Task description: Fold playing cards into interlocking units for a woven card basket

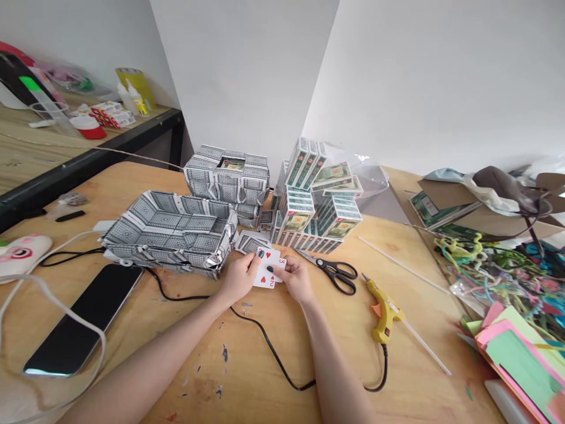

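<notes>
Both hands meet over the wooden table on a playing card with red hearts, face up. My left hand pinches the card's left edge, fingers closed. My right hand grips its right edge, thumb on the face. A few loose cards lie face down just behind the hands. A tray built from patterned card backs sits to the left of my left hand, and a second card-built box stands behind it.
Stacked green card packs stand behind the hands. Scissors and a yellow glue gun with black cord lie to the right, with glue sticks nearby. A dark phone lies left. Coloured paper and craft clutter fill the right edge.
</notes>
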Demonstrator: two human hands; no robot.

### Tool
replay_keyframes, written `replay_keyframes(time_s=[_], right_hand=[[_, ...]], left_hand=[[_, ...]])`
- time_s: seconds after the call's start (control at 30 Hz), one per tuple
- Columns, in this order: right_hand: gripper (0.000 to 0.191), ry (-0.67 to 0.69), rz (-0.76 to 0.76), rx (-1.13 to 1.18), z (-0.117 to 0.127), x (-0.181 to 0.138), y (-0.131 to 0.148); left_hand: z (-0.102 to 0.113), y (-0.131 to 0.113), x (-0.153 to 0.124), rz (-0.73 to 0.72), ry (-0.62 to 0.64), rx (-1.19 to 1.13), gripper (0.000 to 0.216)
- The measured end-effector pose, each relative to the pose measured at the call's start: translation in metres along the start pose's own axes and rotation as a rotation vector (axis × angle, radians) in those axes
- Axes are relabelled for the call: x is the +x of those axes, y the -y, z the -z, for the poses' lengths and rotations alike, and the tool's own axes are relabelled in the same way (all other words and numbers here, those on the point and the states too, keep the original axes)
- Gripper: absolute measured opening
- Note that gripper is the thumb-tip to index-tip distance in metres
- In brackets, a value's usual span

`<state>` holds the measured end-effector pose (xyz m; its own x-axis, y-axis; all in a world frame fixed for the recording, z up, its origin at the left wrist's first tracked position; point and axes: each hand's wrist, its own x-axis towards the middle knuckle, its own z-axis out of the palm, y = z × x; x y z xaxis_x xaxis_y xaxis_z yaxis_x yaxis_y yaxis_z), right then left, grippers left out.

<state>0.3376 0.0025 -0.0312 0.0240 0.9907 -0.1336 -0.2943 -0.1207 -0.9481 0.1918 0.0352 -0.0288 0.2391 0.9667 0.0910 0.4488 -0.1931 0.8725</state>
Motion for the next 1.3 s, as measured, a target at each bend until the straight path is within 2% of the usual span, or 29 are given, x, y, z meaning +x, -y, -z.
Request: replay_keyframes(time_s=[0.07, 0.3, 0.43, 0.57, 0.7, 1.13, 1.3], right_hand=[[0.028, 0.006, 0.005, -0.001, 0.001, 0.000, -0.001], [0.029, 0.034, 0.008, -0.107, 0.000, 0.001, -0.007], [0.029, 0.007, 0.011, -0.132, -0.001, 0.002, -0.008], [0.028, -0.011, 0.011, -0.084, -0.003, 0.002, -0.006], [0.027, -0.004, 0.014, -0.080, -0.002, 0.002, -0.004], [0.029, -0.031, -0.014, -0.105, -0.005, 0.001, -0.005], [0.027, -0.134, 0.019, -0.074, -0.002, 0.004, -0.006]], left_hand=[[0.001, 0.001, 0.000, -0.014, -0.003, 0.007, 0.034], [0.003, 0.008, 0.003, 0.069, 0.061, -0.236, 0.035], [0.000, 0.006, 0.002, 0.047, -0.001, -0.112, 0.031], [-0.001, 0.005, 0.005, -0.046, -0.030, 0.057, 0.032], [-0.001, 0.007, 0.008, -0.102, -0.044, 0.119, 0.035], [-0.003, 0.008, 0.012, -0.045, -0.082, 0.069, 0.046], [-0.001, 0.004, 0.007, -0.027, 0.031, -0.038, 0.043]])
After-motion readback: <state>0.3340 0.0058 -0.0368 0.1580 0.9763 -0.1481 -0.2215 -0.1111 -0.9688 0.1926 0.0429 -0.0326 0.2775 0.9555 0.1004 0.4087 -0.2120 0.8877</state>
